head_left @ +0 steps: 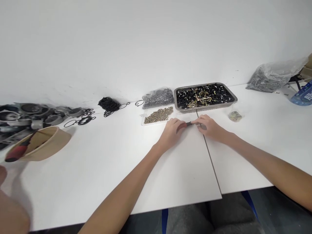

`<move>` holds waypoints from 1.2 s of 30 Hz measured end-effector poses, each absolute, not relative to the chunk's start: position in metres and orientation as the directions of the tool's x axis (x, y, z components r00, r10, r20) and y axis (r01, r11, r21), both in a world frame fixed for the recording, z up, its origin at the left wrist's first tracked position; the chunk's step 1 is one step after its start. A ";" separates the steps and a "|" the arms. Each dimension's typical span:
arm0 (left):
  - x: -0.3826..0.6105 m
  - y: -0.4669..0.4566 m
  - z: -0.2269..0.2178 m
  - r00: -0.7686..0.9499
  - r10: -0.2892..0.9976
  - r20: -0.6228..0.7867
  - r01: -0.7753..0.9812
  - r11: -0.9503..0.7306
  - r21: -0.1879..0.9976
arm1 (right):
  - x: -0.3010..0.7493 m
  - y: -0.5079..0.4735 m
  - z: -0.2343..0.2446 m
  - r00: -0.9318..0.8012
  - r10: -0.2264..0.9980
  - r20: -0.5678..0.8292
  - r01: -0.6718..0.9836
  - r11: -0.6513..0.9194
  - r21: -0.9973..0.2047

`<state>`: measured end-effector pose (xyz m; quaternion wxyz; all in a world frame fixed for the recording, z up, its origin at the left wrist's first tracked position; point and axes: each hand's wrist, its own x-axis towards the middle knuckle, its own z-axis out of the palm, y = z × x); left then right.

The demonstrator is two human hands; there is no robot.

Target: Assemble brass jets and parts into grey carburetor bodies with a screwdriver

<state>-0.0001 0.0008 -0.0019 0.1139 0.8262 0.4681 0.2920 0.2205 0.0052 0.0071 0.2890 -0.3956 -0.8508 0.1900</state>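
My left hand point(172, 130) is closed around a small tool with a red handle point(181, 126) and a dark front end, which points to the right. At that dark end the fingers of my right hand point(207, 126) are pressed together, over the seam between two white tabletops. Whatever small piece they pinch is mostly hidden. Just behind both hands lie a shallow white tray point(143, 122) of small brass-coloured parts and a metal tray point(187, 110) filled with black ring-like pieces and brass-coloured screws.
A bag of small dark parts point(158, 98), black rubber rings point(108, 104) and grey ring-shaped parts point(52, 120) line the wall. A beige container point(53, 146) bears a red-and-black tool point(18, 152). Another person's arm point(12, 214) enters at left. Rightward are a small clear packet point(235, 116), a plastic bag point(270, 78) and a blue bottle point(303, 96).
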 end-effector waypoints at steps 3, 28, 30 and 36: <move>0.000 0.001 -0.002 0.395 0.838 0.377 0.704 -0.540 0.462 | 0.220 0.006 0.006 -0.520 0.786 0.334 0.567 0.610 -0.554; 0.001 0.001 -0.001 0.389 0.841 0.375 0.713 -0.533 0.455 | 0.220 0.006 0.005 -0.529 0.782 0.329 0.572 0.615 -0.542; 0.000 0.001 -0.001 0.391 0.839 0.379 0.710 -0.537 0.456 | 0.220 0.006 0.004 -0.527 0.784 0.328 0.573 0.613 -0.544; 0.001 0.001 -0.001 0.386 0.847 0.367 0.709 -0.526 0.469 | 0.220 0.005 0.007 -0.529 0.789 0.313 0.576 0.604 -0.550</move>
